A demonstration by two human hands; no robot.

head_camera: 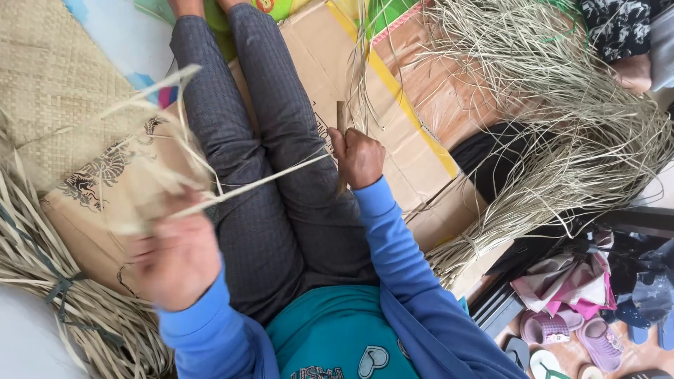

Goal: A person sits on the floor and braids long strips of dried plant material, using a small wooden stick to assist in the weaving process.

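Head view, packages and printed surfaces:
- Flattened cardboard sheet (414,105), brown, with a yellow tape stripe running diagonally across it; it lies under and to the right of your legs (274,140).
- Second cardboard piece (91,203), tan, with a dark ornamental print near its upper edge; it lies left of your legs, partly behind your left hand.
- Woven mat (49,77), pale straw colour, upper left corner.
- Bright printed sheet (281,8), green and yellow, at the top edge beyond your knees.

Head view, materials:
- Loose heap of dried reed strips (562,112), spread wide at right, over the cardboard and a dark cloth.
- Tied bundle of flat strips (63,288), lower left, bound with a dark cord.
- Sandals (583,337), pink, lower right, beside folded cloth.

Head view, hands:
- Your right hand (358,156) is closed in a fist around a short brown stick (341,116), which rises upright above your knuckles.
- A long pale strip (260,181) runs from that fist across your lap to the left.
- Your left hand (175,256) is blurred; it seems closed on the strip's near end, with several strip ends fanning above the fingers.
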